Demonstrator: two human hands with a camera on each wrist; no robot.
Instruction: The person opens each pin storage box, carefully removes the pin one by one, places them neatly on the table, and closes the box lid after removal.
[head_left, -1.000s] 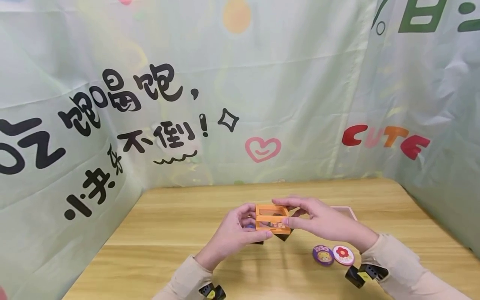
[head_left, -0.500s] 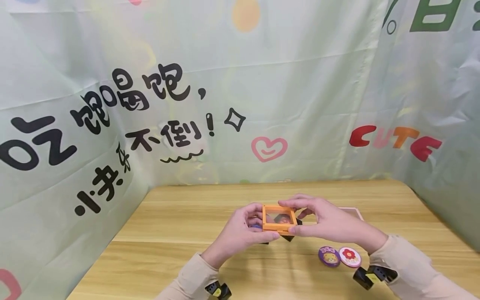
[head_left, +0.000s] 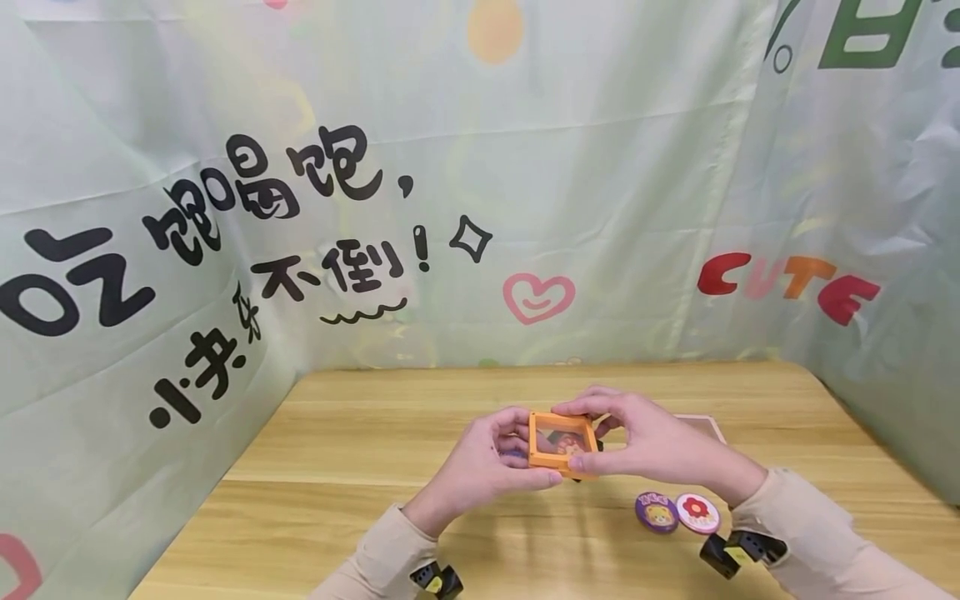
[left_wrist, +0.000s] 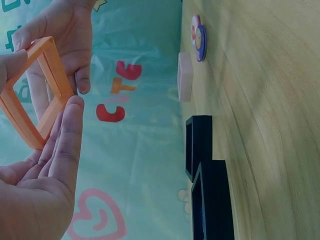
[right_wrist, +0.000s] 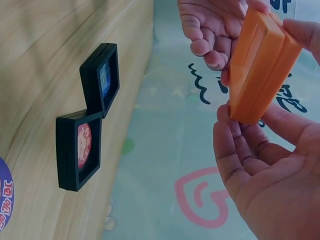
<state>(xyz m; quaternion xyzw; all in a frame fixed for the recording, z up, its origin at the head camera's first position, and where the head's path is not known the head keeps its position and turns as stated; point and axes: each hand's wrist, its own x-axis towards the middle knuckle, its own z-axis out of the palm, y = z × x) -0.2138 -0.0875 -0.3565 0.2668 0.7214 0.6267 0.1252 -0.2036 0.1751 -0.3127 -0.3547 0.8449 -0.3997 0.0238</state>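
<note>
An orange square display frame (head_left: 547, 461) with a clear window is held up above the table between both hands. My left hand (head_left: 483, 458) grips its left side, thumb along the lower edge. My right hand (head_left: 660, 446) pinches the right side, fingers at the top corner and thumb at the lower right. In the right wrist view the two halves of the orange frame (right_wrist: 267, 70) lie together with a seam between them. Through its window shows part of a black frame (right_wrist: 67, 150) with a red round badge, standing on the table behind.
A second black frame (right_wrist: 92, 82) with a blue piece inside touches the first. Two round badges, a purple bear one (head_left: 657, 512) and a white one with a red flower (head_left: 698, 513), lie near the right wrist. A pale pink frame (left_wrist: 185, 77) lies behind the right hand.
The orange frame's two halves stood hinged apart a second ago and have come together. Its window has tilted to face the head camera. Both hands keep their hold; the head view has shifted slightly.
</note>
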